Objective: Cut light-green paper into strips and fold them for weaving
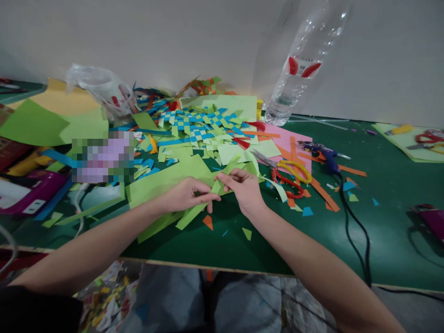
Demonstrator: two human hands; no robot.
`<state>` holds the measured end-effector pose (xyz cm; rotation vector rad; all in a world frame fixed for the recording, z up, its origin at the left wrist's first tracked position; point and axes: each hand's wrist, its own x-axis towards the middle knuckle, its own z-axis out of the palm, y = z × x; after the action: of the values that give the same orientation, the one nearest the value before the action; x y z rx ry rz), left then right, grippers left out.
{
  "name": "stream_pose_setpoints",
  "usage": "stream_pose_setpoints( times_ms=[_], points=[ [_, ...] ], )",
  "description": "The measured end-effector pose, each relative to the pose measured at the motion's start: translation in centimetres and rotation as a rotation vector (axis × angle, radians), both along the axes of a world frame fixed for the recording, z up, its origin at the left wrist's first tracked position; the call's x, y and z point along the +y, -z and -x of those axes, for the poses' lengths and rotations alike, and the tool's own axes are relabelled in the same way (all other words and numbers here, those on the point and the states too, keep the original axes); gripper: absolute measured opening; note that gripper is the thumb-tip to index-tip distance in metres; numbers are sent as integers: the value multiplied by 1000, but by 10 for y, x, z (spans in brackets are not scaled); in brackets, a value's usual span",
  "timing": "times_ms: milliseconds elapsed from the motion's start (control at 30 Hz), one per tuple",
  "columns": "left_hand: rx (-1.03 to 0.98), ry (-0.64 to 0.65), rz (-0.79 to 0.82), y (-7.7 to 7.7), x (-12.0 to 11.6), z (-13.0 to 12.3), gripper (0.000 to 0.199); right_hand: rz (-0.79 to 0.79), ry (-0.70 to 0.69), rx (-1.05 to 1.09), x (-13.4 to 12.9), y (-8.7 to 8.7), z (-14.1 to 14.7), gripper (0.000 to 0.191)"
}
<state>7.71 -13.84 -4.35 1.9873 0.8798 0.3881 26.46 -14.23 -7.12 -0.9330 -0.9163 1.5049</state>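
Observation:
Between my two hands is a light green paper strip (pixel 191 216), held above the table's near part. My left hand (pixel 189 195) pinches it from the left, thumb and fingers together. From the right, my right hand (pixel 243 188) grips its upper part with thumb and forefinger. Green paper sheets (pixel 166 189) lie under and beside my left hand. Scissors (pixel 287 171) with red and yellow handles rest just right of my right hand, near a curled pale green strip (pixel 277 185). Behind my hands spreads a pile of blue and green woven paper pieces (pixel 204 125).
A tall clear plastic bottle (pixel 294 74) stands at the back wall, and a bagged cup (pixel 104 95) at back left. A blue glue gun (pixel 329 159) with a black cord (pixel 357 226) lies right. Orange strips (pixel 324 194) and paper scraps litter the green table (pixel 398 199).

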Motion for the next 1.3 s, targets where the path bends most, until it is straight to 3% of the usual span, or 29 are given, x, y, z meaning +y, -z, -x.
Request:
stream_pose_setpoints(
  times_ms=[267, 767, 1300],
  points=[
    [-30, 39, 25, 1, -1, 1, 42, 15, -10, 1, 1, -1, -2, 36],
    [-24, -22, 51, 5, 2, 0, 54, 34, -68, -17, -3, -7, 1, 40],
    [9, 12, 66, 1, 2, 0, 43, 6, -49, -73, 3, -5, -4, 38]
  ],
)
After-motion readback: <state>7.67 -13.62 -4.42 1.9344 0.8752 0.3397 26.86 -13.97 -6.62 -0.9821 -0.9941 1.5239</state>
